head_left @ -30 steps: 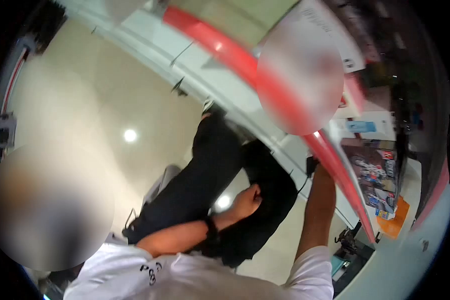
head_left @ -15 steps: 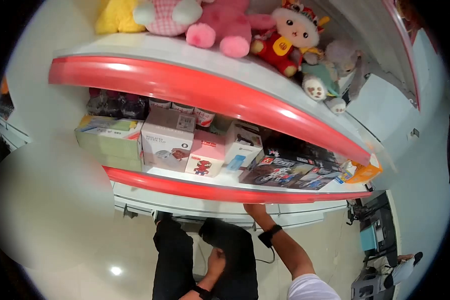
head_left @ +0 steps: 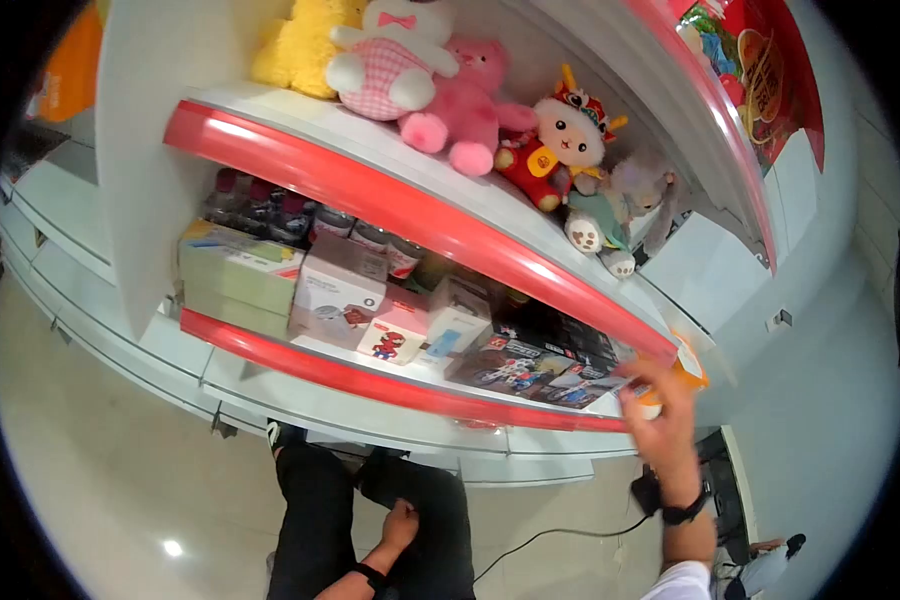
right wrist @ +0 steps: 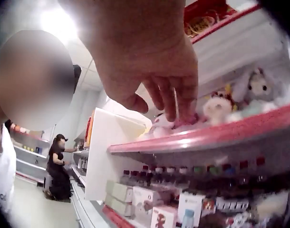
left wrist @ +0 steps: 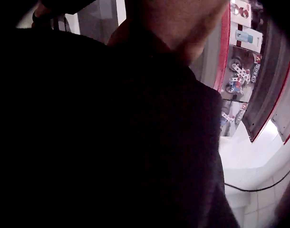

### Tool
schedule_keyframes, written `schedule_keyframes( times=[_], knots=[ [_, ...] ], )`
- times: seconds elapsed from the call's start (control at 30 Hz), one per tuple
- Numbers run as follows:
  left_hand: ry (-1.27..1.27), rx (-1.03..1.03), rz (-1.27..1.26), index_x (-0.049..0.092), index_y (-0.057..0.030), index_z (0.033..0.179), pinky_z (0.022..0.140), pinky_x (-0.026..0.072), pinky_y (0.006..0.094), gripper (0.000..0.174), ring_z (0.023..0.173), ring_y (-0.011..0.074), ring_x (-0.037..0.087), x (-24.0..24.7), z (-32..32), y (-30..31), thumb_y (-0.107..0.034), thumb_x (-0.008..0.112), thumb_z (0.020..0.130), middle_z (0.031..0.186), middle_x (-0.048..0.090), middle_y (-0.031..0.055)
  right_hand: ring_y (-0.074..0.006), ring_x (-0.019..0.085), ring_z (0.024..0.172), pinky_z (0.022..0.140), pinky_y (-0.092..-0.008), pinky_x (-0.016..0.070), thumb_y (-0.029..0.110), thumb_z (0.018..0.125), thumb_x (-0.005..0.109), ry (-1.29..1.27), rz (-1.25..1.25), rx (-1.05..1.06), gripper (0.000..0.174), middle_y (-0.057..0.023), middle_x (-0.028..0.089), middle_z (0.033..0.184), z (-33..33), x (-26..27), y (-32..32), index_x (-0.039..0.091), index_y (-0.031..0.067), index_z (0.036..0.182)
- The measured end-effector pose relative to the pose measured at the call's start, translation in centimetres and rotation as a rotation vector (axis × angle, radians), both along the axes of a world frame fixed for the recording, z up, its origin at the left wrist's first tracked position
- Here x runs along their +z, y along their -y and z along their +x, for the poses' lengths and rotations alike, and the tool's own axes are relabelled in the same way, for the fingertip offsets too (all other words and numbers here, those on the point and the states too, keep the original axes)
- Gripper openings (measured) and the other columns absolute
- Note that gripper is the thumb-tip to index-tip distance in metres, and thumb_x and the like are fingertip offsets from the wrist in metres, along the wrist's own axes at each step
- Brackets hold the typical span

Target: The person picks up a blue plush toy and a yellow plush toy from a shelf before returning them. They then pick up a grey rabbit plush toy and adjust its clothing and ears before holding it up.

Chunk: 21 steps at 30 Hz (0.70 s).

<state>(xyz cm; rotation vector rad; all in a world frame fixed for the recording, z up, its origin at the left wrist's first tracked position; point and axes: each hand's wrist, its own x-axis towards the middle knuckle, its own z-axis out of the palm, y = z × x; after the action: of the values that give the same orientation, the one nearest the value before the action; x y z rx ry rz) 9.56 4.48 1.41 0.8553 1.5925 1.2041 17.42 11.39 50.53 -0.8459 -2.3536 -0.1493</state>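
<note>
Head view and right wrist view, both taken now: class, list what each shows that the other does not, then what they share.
Only head: the left hand resting on black trousers, and a black cable.
Only right wrist: a person in black clothes and cap.
Both: the right hand, plush toys and the box with a red figure.

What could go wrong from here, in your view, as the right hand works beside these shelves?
The right hand is close to the motorcycle boxes and the shelf's end, so a hurried move could nudge a box or knock the fingers on the red edge.

The black cord hangs in a loose curve between that arm and the legs; it might snag.

The grey plush toy sits with its feet at the shelf front, so a bump could tip it off.
</note>
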Motion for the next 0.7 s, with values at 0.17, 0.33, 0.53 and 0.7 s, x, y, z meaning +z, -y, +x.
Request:
schedule_keyframes(
  times=[0.17, 0.33, 0.53, 0.7],
  knots=[
    [-0.049, 0.015, 0.004, 0.049, -0.0041, 0.092, 0.071, 0.0434, 0.0497, 0.016, 0.084, 0.0459, 0.056, -1.0, 0.5, -0.6, -0.017, 0.049, 0.083, 0.085, 0.059, 0.024, -0.0254, 0.062, 0.094, 0.078, -0.0325, 0.0483, 0.01, 0.075, 0.064, 0.095, 0.078, 0.077, 0.029, -0.015, 0.064, 0.1, -6.1, 6.8, -3.8, 0.06, -0.0003, 0.102],
    [-0.032, -0.02, -0.066, 0.052, -0.0069, 0.094, 0.073, 0.0443, 0.0503, 0.017, 0.086, 0.0436, 0.058, 0.2, -0.2, -0.1, -0.019, 0.049, 0.082, 0.085, 0.062, 0.0216, -0.0315, 0.059, 0.101, 0.086, -0.0378, 0.0468, 0.019, 0.074, 0.07, 0.257, 0.346, 0.105, 0.05, -0.0184, 0.06, 0.11, -11.5, 10.2, -14.0, 0.052, 0.0025, 0.118],
    [-0.016, -0.027, -0.089, 0.052, -0.0061, 0.094, 0.075, 0.0445, 0.0499, 0.019, 0.088, 0.0425, 0.059, 0.3, -0.6, -0.4, -0.02, 0.049, 0.082, 0.088, 0.063, 0.0219, -0.0385, 0.033, 0.13, 0.101, -0.0421, 0.0377, 0.029, 0.06, 0.081, 0.228, 0.282, -0.345, 0.083, -0.0235, 0.03, 0.143, -16.7, 14.7, -23.3, 0.043, 0.0091, 0.131],
    [0.015, 0.068, -0.083, 0.051, -0.0057, 0.097, 0.078, 0.0445, 0.0509, 0.022, 0.089, 0.0439, 0.059, -0.4, 0.1, -0.7, -0.022, 0.049, 0.082, 0.09, 0.063, 0.022, -0.0445, 0.025, 0.132, 0.107, -0.0545, 0.026, 0.031, 0.049, 0.086, 0.356, 0.383, -0.356, 0.121, -0.0247, 0.017, 0.145, -18.5, 14.0, -28.3, 0.014, 0.0191, 0.146]
  ],
)
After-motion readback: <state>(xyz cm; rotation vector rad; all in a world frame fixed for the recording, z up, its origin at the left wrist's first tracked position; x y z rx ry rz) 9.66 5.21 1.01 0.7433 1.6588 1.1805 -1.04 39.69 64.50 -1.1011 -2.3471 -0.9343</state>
